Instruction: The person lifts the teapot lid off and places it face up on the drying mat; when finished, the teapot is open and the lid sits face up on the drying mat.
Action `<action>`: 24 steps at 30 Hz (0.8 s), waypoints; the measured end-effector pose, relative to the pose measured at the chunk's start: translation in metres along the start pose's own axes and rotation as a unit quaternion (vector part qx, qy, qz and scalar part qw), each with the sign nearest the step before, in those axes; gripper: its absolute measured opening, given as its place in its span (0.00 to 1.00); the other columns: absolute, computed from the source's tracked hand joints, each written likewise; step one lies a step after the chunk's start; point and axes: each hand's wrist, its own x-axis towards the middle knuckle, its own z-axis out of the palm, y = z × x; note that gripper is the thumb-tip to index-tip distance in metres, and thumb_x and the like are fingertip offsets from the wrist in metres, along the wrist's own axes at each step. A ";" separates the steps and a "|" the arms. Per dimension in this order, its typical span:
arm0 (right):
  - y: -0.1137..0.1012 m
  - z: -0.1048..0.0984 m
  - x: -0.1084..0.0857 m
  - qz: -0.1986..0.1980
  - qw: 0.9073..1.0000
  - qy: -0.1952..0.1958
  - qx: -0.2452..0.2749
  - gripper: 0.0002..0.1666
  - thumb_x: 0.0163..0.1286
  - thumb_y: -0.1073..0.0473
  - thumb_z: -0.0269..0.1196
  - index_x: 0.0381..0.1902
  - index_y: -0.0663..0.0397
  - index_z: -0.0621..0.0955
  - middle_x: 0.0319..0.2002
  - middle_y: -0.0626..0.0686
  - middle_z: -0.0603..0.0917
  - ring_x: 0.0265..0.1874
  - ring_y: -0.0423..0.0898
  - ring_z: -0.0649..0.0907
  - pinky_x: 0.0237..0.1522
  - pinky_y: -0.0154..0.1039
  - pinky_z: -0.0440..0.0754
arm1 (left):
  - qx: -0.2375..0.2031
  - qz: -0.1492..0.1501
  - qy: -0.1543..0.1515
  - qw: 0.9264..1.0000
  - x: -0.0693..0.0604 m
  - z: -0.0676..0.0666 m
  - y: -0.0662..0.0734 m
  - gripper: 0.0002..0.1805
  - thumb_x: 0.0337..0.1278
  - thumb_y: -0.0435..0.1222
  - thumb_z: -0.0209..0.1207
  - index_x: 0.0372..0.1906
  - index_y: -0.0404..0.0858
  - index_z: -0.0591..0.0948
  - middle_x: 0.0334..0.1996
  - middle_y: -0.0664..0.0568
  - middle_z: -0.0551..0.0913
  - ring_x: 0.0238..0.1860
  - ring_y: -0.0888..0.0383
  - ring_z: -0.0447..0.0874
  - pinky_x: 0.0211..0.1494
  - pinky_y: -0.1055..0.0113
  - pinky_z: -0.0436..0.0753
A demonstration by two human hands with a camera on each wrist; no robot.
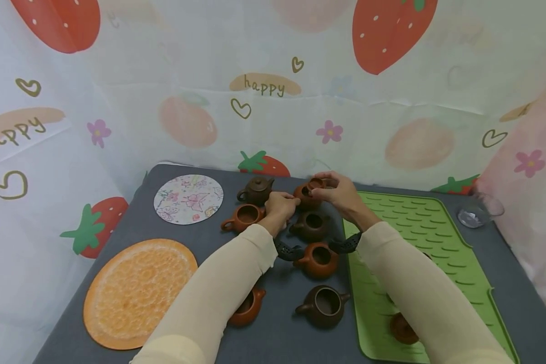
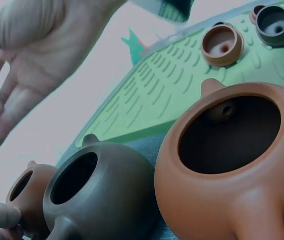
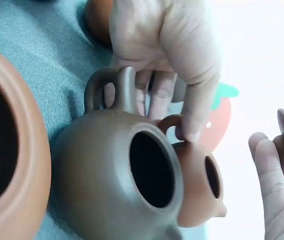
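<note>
My left hand (image 1: pixel 282 208) pinches the handle of a small reddish-brown clay teapot (image 3: pixel 194 175) at the back of the table. The pot's mouth is uncovered. Between the fingertips of my right hand (image 1: pixel 343 194) is a small reddish-brown lid (image 1: pixel 317 183), raised just above that pot and apart from it. A dark brown teapot (image 3: pixel 96 170) without a lid stands right in front of the small one. Nearer still is an orange-brown teapot (image 2: pixel 212 200), also uncovered. To the left of my left hand sits a dark teapot (image 1: pixel 257 191) with its lid on.
More lidless pots stand around: an orange-brown one (image 1: pixel 241 216) at left, another (image 1: pixel 247 314) partly under my left sleeve, a dark one (image 1: pixel 323 316) in front. Several loose lids, including a reddish one (image 2: pixel 222 47), lie on the green mat (image 1: pixel 418 212). A glass cup (image 1: pixel 475 215) is far right; round mats (image 1: pixel 138 293) lie left.
</note>
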 end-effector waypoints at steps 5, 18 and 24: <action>-0.011 -0.011 -0.009 -0.017 0.999 -0.006 -0.026 0.29 0.65 0.67 0.64 0.63 0.66 0.71 0.57 0.64 0.73 0.54 0.57 0.74 0.51 0.52 0.75 | -0.003 -0.004 -0.001 1.000 0.000 0.001 -0.001 0.05 0.60 0.43 0.65 0.31 0.48 0.86 0.35 0.49 0.79 0.16 0.54 0.71 0.14 0.63 0.67; -0.032 -0.044 -0.035 -0.027 0.997 -0.011 -0.072 0.28 0.66 0.66 0.65 0.63 0.61 0.72 0.54 0.62 0.77 0.49 0.51 0.79 0.46 0.40 0.79 | -0.009 -0.001 -0.011 1.000 0.003 -0.001 -0.002 0.05 0.61 0.43 0.64 0.38 0.49 0.87 0.33 0.52 0.82 0.11 0.58 0.62 0.13 0.64 0.60; -0.036 -0.058 -0.049 -0.026 0.993 -0.010 -0.114 0.26 0.66 0.65 0.65 0.61 0.61 0.73 0.53 0.62 0.77 0.51 0.54 0.79 0.45 0.42 0.79 | -0.013 0.001 -0.015 1.000 0.001 0.000 -0.002 0.06 0.61 0.42 0.64 0.40 0.48 0.87 0.33 0.50 0.83 0.10 0.58 0.60 0.12 0.64 0.59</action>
